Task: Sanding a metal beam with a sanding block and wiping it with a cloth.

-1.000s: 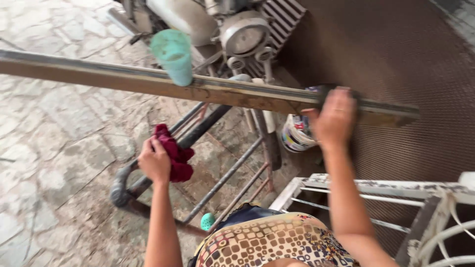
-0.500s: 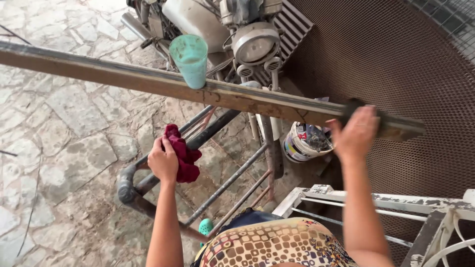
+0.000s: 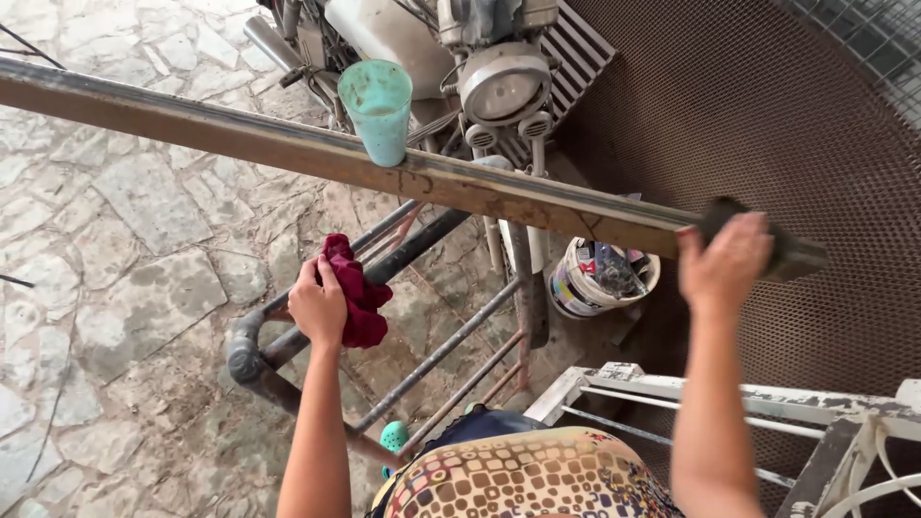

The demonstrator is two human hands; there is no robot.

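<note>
Left fingers [image 3: 309,288] clenched around red rag [image 3: 353,290], right fingers [image 3: 734,251] gripping rusty beam [image 3: 288,144]

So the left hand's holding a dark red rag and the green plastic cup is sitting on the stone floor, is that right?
Not quite. The left hand does hold the dark red rag, but the green plastic cup stands on the long rusty metal bar, not on the stone floor, as the head view shows.

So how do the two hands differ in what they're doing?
The left hand is low, clutching a dark red rag beside the grey pipe frame; the right hand is higher and grips a dark block on the end of the rusty bar. Both are bare, closed around something.
</note>
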